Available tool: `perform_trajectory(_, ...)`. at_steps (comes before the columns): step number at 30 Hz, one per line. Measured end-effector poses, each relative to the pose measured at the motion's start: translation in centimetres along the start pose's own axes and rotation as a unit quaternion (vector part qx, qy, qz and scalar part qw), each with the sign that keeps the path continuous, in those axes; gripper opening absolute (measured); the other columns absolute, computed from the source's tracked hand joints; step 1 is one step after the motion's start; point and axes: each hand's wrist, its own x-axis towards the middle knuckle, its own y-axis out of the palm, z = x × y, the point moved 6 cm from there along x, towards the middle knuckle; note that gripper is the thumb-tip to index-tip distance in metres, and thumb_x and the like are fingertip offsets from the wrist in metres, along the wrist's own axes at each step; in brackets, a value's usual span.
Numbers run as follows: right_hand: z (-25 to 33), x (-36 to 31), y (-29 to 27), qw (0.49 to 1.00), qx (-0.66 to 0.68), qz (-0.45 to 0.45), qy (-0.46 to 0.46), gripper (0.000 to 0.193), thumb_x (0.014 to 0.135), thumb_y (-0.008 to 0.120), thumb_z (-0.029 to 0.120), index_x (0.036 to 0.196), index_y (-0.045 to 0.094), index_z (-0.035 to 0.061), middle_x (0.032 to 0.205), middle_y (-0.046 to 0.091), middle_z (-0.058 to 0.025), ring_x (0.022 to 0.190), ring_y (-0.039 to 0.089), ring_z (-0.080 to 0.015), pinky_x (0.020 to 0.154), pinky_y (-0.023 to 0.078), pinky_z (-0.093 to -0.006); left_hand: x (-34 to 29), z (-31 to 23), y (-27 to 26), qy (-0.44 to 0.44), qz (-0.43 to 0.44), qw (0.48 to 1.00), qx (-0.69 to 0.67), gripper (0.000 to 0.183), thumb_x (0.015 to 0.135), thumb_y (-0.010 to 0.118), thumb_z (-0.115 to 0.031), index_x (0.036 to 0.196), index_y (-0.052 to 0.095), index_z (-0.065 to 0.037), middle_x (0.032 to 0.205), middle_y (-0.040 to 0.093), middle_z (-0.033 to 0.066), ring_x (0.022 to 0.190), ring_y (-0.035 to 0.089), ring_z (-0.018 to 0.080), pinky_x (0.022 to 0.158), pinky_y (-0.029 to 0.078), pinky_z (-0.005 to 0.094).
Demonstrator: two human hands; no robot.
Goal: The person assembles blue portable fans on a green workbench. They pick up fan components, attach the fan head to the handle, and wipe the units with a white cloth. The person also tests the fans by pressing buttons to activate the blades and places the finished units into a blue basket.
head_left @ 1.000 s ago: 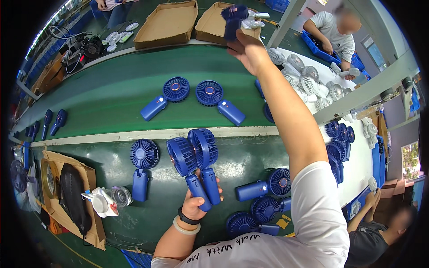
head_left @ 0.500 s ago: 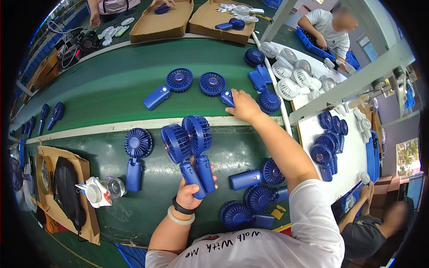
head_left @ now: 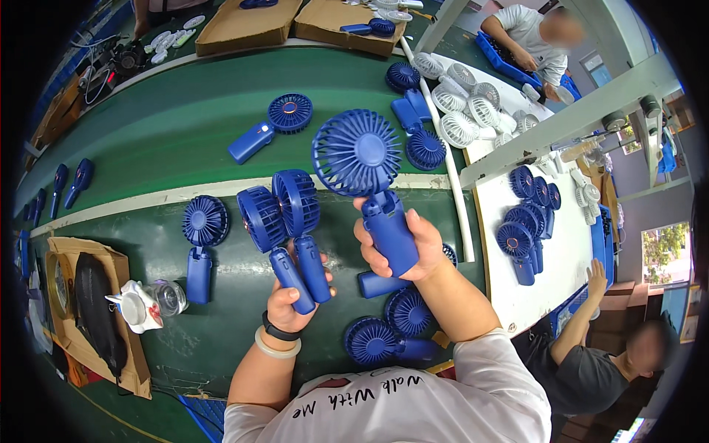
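Note:
My left hand (head_left: pixel 293 304) grips two blue handheld fans (head_left: pixel 260 218) by their handles, side by side, heads upward. Raised to the right of them is another blue handheld fan (head_left: pixel 360 153), its handle wrapped by my right hand (head_left: pixel 422 247) and its round cage tilted up. Left of my hands a blue fan (head_left: pixel 205 221) lies on the green bench. Near my body, below my right forearm, several more blue fans (head_left: pixel 371 340) rest on the bench, partly hidden by the arm. Beyond the pale strip lies one blue fan (head_left: pixel 289 113) on the green belt.
Cardboard boxes (head_left: pixel 247 38) line the belt's far side. On the right, a white table (head_left: pixel 484 292) bears blue and white fans beneath a slanted metal beam (head_left: pixel 569 122). At left sit a cardboard tray (head_left: pixel 136 369) and a clear jar (head_left: pixel 171 297). Co-workers sit at the right.
My right hand has lifted a fan off the belt and brought it nearer, beside the two in my left hand. The left hand keeps its hold. The whole view has shifted slightly.

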Motion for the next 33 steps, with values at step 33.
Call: perform_trajectory(33,1.8,-2.3,-1.9,0.991,-0.098,-0.052,-0.073,0.068,0.091,0.032,0.062,0.135,0.036,0.0099,0.094,0.057,-0.0162,0.07,0.055,-0.021,0.058,0.046,-0.0323,0.1,0.3,-0.1,0.004,0.008,1.0,-0.025,0.081,0.066,0.068,-0.014,0.137,0.029,-0.017,0.123,0.046,0.0169,0.104,0.058,0.0305,0.081,0.052,0.0468)
